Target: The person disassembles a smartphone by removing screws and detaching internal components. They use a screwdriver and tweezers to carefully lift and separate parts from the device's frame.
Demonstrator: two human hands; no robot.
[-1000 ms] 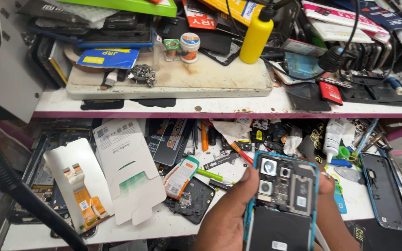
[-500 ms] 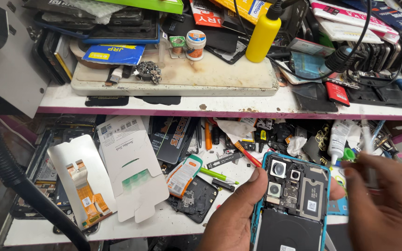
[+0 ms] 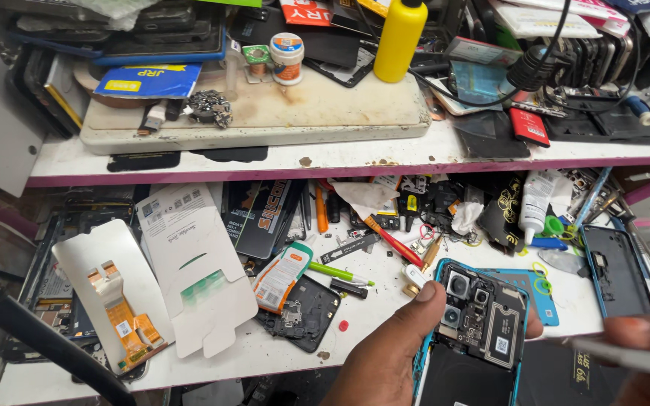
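My left hand (image 3: pixel 389 353) holds an opened phone (image 3: pixel 479 331) with a blue frame, its back cover off, camera modules and circuit board exposed. The thumb rests on the phone's upper left edge. My right hand (image 3: pixel 645 361) sits at the lower right corner and grips a thin, pale, blurred tool (image 3: pixel 626 357) that points left toward the phone without touching it. Only part of that hand shows.
The white lower bench (image 3: pixel 280 346) is littered with phone parts: a display panel with an orange flex cable (image 3: pixel 110 293), a white cardboard sleeve (image 3: pixel 193 259), a black back plate (image 3: pixel 302 312), a red-handled screwdriver (image 3: pixel 393 244), a glue bottle (image 3: pixel 536 203). A yellow bottle (image 3: pixel 400 37) stands on the upper shelf.
My right hand has dropped from beside the phone to the lower right corner and now holds a thin tool. The left hand with the phone stayed almost still.
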